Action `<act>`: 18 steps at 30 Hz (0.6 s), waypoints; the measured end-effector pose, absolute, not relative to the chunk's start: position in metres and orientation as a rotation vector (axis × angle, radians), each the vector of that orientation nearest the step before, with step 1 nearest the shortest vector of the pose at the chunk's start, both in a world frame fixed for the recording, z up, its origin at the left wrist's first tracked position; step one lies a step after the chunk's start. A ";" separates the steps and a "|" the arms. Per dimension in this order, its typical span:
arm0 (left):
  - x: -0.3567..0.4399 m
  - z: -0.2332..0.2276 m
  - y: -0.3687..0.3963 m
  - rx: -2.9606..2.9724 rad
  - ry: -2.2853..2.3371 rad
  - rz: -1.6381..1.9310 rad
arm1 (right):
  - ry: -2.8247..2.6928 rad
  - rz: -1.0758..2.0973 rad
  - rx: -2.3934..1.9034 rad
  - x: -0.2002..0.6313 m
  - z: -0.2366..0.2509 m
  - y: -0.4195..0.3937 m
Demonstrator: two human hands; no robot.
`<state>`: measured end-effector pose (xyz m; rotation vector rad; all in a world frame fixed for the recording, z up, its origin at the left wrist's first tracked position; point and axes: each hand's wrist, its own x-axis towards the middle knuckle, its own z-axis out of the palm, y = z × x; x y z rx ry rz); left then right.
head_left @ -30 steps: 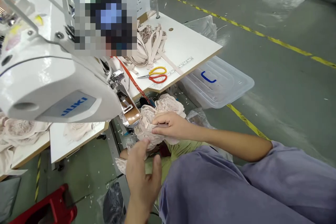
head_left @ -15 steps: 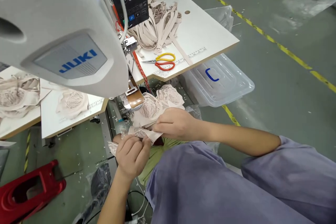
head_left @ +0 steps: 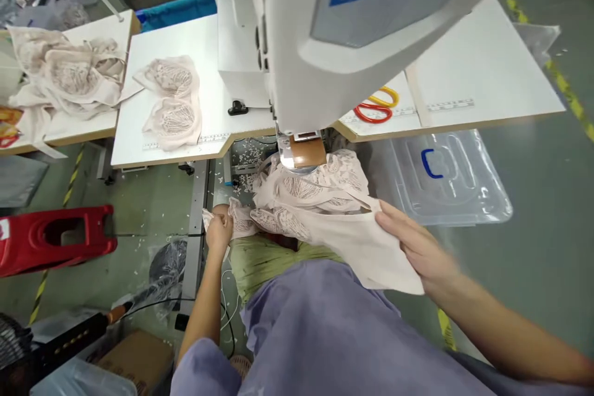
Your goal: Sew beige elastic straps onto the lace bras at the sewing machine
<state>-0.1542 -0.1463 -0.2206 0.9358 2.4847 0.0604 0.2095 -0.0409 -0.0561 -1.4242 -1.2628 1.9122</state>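
A beige lace bra (head_left: 325, 223) is stretched across my lap, below the sewing machine head (head_left: 297, 49). My left hand (head_left: 219, 232) is closed on its lace end at the left. My right hand (head_left: 413, 247) pinches the edge of its smooth side panel, pulled out to the right; the fingers behind the fabric are hidden. Further lace cups (head_left: 350, 167) lie bunched right under the machine's brown-and-metal work plate (head_left: 309, 153), and I cannot tell whether they belong to the same piece.
Another lace bra (head_left: 174, 102) lies on the left table, with a pile of beige pieces (head_left: 69, 74) farther left. Red-and-yellow-handled scissors (head_left: 375, 108) and a beige strap (head_left: 417, 96) lie on the right table. A clear lidded bin (head_left: 450, 179) stands below; a red stool (head_left: 55, 238) is at left.
My hands have moved apart, the right one going outward with the side panel, so the bra is now spread wide. The camera view has swung left, showing more of the left table.
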 end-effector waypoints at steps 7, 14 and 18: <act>-0.133 -0.258 -0.125 0.858 2.473 -0.053 | -1.053 2.054 -1.345 0.215 -0.042 -0.054; -0.145 -0.229 -0.128 0.806 2.358 0.123 | -0.868 1.802 -1.556 0.243 -0.036 -0.028; -0.179 -0.165 -0.142 0.848 2.252 0.440 | -0.699 1.606 -1.589 0.286 -0.038 0.006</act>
